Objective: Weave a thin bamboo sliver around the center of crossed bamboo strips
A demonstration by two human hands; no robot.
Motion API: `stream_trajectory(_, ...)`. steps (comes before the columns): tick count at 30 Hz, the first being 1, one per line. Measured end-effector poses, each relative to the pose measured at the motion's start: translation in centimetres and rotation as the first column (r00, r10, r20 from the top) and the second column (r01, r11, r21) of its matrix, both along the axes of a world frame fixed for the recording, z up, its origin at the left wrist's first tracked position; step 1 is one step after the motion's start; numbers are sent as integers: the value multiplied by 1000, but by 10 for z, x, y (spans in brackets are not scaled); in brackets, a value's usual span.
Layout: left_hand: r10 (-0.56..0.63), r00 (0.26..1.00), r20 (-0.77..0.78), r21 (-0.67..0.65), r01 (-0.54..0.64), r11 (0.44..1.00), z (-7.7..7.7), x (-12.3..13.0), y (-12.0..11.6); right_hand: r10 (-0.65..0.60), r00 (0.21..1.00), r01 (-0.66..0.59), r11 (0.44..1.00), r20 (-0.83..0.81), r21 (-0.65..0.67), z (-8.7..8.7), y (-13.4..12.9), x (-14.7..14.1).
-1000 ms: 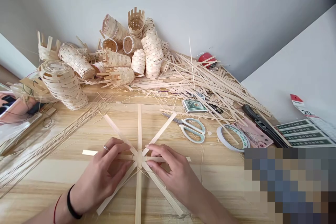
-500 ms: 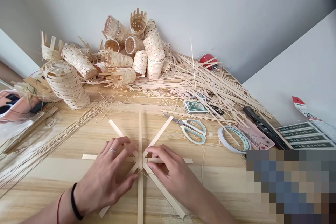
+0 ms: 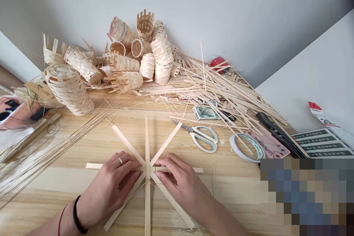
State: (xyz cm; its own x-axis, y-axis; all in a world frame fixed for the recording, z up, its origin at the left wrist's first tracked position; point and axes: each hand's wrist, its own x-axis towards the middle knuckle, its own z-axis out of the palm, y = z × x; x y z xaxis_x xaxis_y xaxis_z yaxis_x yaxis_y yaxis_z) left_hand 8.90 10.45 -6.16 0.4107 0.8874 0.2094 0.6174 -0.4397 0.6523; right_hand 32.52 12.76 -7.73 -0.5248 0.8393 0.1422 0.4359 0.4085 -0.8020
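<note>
Head view: forward and down across a light wooden tabletop [image 3: 235, 195], pushed against a pale grey wall [image 3: 221, 11].
Left hand [image 3: 106, 188]: palm down, arched, forearm angled in from the lower left, fingers together, fingertips clamped on the crossing from the left; a silver ring [image 3: 120, 160] on one finger, a black wristband [image 3: 76, 214] and a thin red thread [image 3: 61, 217] at the wrist.
Right hand [image 3: 182, 182]: palm down, forearm angled in from the lower right, fingers slightly spread, fingertips clamped on the crossing from the right.
Between the hands: close together, fingertips just apart, with the hub between them.
Bamboo star: a flat radial frame of pale, narrow bamboo strips [image 3: 147, 136], crossed at one hub, lying on the tabletop directly under both hands.
Beyond the star: a heap of woven cylindrical bamboo baskets [image 3: 124, 62] against the wall, beside a tangled pile of loose bamboo strips [image 3: 221, 88].
Right of the star: white-handled scissors [image 3: 203, 138] and a white tape roll [image 3: 246, 147].
Left of the star: long, thin, pale bamboo splints [image 3: 55, 151] fanned across the tabletop.
</note>
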Motion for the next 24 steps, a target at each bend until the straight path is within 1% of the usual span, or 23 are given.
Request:
stream_trajectory(6,3,1000,24,0,-3,1000,-10,-1,-1,18,999,-19,999,35,35,1,-1,-1)
stream_trajectory(10,-1,1000,31,14,1,1000,-13,-1,-1,34,999,-36,997,27,64,-1,-1,-1)
stream_trajectory(12,-2,1000,26,11,1,1000,-11,-1,-2,35,999,-36,998,19,55,-2,-2,-1)
stream_trajectory(14,6,1000,13,-9,-6,1000,-7,0,-2,18,1000,-19,999,17,33,-2,-2,0)
stream_trajectory(17,16,1000,-15,-56,-16,998,4,0,-3,-48,999,48,999,12,-14,2,-3,0)
stream_trajectory(19,17,999,-43,-60,-20,998,9,0,-3,-79,997,79,997,16,-9,5,-3,1)
stream_trajectory(21,21,997,-79,-36,-24,999,10,-2,-5,-58,998,57,998,38,35,8,-3,2)
stream_trajectory(24,28,987,-159,19,-26,999,3,-4,-7,35,992,-45,996,124,77,11,-3,2)
